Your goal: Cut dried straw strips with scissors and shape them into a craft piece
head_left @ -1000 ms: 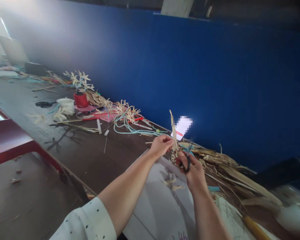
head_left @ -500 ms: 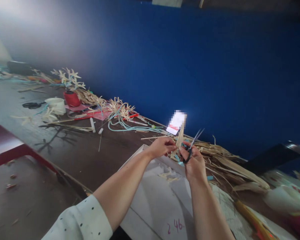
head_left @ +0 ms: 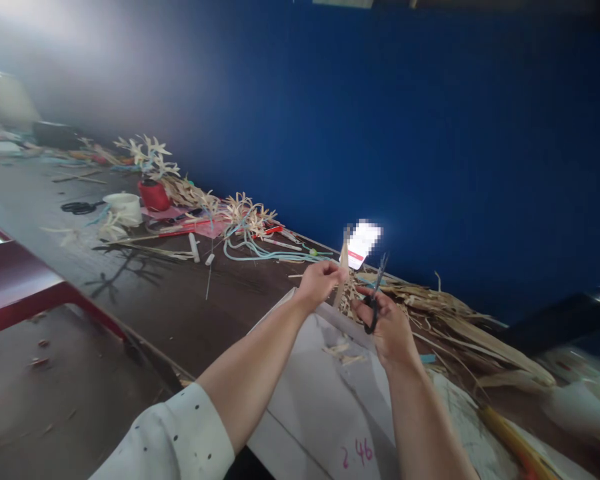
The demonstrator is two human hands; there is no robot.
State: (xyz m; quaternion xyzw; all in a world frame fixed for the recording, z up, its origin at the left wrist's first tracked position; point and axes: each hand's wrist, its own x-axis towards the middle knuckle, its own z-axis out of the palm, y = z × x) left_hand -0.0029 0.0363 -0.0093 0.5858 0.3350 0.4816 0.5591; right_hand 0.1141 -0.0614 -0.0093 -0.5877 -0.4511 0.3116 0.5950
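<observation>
My left hand (head_left: 321, 285) pinches a pale strip of dried husk (head_left: 344, 259), which stands nearly upright from the fingers. Just to its right, my right hand (head_left: 389, 327) is closed around black-handled scissors (head_left: 372, 313), their blades pointing up and slightly apart from the strip. A gap shows between the two hands. Both are over the far edge of a white box lid or board (head_left: 325, 400) marked with purple figures. A few pale husk clippings (head_left: 344, 355) lie on it. Behind the hands a lit phone (head_left: 364, 245) leans near the blue wall.
Dried husks (head_left: 460, 313) are heaped along the wall at right. Husk flowers (head_left: 247, 212), pale blue cord (head_left: 260, 255), a white cup (head_left: 123, 209), a red pot (head_left: 153, 195) and another pair of scissors (head_left: 81, 207) lie leftward. A dark red stool (head_left: 25, 293) stands at lower left.
My hands have moved apart. The husk strip has gone left with my left hand, away from my right fingers; the scissors stay in my right hand, turned more upright. The view has shifted slightly.
</observation>
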